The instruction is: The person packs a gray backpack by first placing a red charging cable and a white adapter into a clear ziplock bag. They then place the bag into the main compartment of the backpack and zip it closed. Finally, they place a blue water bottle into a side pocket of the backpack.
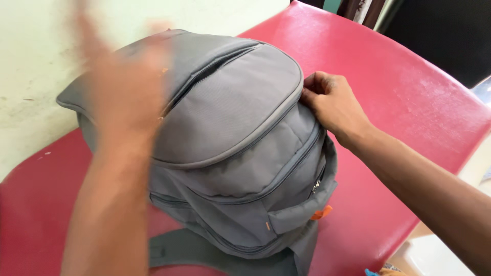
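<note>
A grey backpack (230,128) with several zipped pockets and small orange tabs lies on a red padded surface (399,92). My left hand (120,82) is raised over the bag's left side, blurred by motion, fingers spread, holding nothing. My right hand (332,102) rests at the bag's right edge, fingers curled and pinching the seam beside the front pocket's zip. A grey strap (184,250) trails from under the bag toward me.
A pale wall (36,46) stands right behind the bag on the left. The red surface's edge curves down the right side, with a dark area (445,36) beyond it and light objects (434,255) below at the bottom right.
</note>
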